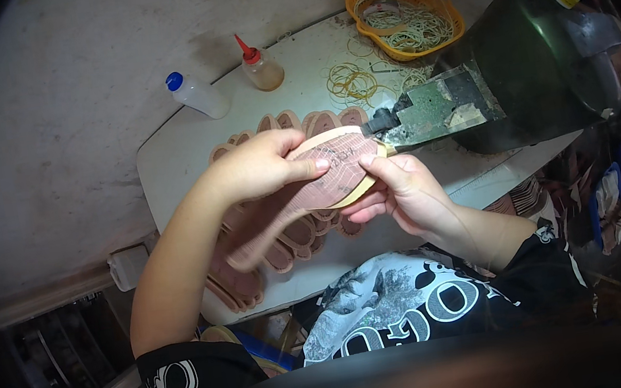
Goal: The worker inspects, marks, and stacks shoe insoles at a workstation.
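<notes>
A pinkish-brown shoe insole (288, 207) with a pale cream edging strip is stretched between my hands, its wide end against the dark tip (381, 121) of a green machine. My left hand (270, 166) grips the upper side, thumb flat across the face. On the other side, my right hand (402, 187) pinches the rim close to the machine tip, thumb on top and fingers underneath. Handwritten marks show on the insole's face, and its narrow end is blurred. Beneath my hands, more insoles (296, 234) lie in overlapping rows on the table, partly hidden by my left arm.
The green machine's arm (442, 106) reaches in from its large dark body (539, 55). An orange basket (452, 16) holds pale cord, with loose rubber-band-like loops (350, 85) nearby. A red-tipped bottle (264, 72) and a blue-capped bottle (198, 96) stand at the white table's (167, 147) far edge.
</notes>
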`<state>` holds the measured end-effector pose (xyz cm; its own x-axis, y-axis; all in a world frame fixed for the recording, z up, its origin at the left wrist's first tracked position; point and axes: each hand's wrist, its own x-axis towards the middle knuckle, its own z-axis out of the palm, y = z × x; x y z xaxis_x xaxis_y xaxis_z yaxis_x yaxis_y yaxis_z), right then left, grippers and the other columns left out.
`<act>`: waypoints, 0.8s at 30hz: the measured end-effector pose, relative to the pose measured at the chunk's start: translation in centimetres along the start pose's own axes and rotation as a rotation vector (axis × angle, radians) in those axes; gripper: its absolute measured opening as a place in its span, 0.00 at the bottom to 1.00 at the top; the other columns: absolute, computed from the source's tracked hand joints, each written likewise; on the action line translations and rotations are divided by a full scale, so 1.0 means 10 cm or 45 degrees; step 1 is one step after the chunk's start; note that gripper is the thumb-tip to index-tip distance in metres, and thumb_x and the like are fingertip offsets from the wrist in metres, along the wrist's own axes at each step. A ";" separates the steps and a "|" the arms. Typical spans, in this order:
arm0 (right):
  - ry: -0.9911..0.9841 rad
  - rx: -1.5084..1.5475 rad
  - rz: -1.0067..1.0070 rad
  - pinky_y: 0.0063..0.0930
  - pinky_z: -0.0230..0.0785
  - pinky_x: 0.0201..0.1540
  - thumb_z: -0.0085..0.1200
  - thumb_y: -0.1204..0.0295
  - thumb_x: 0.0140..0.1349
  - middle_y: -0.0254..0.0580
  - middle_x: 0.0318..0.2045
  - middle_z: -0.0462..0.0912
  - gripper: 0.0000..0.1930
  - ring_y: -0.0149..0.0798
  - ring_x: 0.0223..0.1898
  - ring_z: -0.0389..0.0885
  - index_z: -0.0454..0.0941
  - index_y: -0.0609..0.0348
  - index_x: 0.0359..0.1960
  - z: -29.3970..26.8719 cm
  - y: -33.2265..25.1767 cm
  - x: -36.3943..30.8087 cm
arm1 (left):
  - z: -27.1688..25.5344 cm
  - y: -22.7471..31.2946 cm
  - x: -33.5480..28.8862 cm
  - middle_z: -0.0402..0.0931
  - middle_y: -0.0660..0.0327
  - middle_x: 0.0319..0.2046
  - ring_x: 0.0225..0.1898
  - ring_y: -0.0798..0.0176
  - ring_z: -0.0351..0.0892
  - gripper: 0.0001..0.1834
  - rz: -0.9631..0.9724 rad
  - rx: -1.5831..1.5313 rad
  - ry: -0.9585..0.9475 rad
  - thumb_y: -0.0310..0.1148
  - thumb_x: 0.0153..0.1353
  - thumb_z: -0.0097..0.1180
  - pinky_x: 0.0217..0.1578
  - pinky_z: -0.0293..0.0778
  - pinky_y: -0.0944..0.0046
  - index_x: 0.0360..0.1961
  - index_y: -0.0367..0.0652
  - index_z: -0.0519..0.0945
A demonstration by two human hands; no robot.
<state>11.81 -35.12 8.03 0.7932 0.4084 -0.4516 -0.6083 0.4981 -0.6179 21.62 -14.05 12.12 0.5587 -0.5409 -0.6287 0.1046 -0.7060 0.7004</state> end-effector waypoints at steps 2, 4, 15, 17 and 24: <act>-0.025 -0.013 0.021 0.24 0.81 0.34 0.45 0.62 0.69 0.47 0.40 0.83 0.18 0.38 0.35 0.85 0.73 0.64 0.51 -0.05 0.01 0.02 | 0.15 -0.06 -0.02 0.82 0.56 0.33 0.34 0.65 0.80 0.24 0.003 -0.206 -0.014 0.48 0.58 0.62 0.37 0.76 0.64 0.42 0.34 0.82; -0.074 -0.101 0.011 0.24 0.81 0.34 0.45 0.61 0.69 0.46 0.40 0.83 0.18 0.37 0.35 0.85 0.73 0.63 0.51 -0.09 0.01 0.03 | 0.26 0.03 -0.08 0.82 0.58 0.31 0.30 0.67 0.80 0.24 -0.106 -0.292 0.009 0.48 0.59 0.62 0.32 0.77 0.65 0.40 0.35 0.82; -0.141 -0.311 -0.185 0.23 0.75 0.42 0.54 0.72 0.65 0.40 0.39 0.82 0.20 0.28 0.38 0.82 0.65 0.66 0.56 -0.15 0.07 -0.21 | 0.56 0.21 -0.20 0.78 0.59 0.17 0.13 0.69 0.77 0.27 -0.214 -0.556 0.106 0.53 0.60 0.59 0.14 0.76 0.72 0.31 0.34 0.81; -0.205 -0.331 -0.138 0.23 0.75 0.43 0.53 0.70 0.66 0.41 0.39 0.82 0.20 0.28 0.39 0.82 0.66 0.66 0.56 -0.24 0.06 -0.16 | 0.57 0.18 -0.21 0.77 0.60 0.16 0.13 0.69 0.77 0.25 -0.178 -0.551 0.053 0.52 0.59 0.60 0.14 0.75 0.72 0.31 0.34 0.81; -0.436 -0.292 0.185 0.22 0.77 0.37 0.49 0.68 0.69 0.45 0.38 0.82 0.16 0.30 0.37 0.83 0.66 0.67 0.52 -0.44 -0.01 -0.41 | 0.67 0.11 -0.14 0.80 0.65 0.21 0.22 0.78 0.75 0.20 -0.075 -0.578 0.431 0.44 0.58 0.64 0.22 0.69 0.76 0.36 0.33 0.82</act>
<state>8.77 -40.25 7.11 0.6218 0.7109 -0.3287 -0.6603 0.2501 -0.7081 15.44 -17.20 11.47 0.7660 -0.2768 -0.5802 0.4451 -0.4229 0.7893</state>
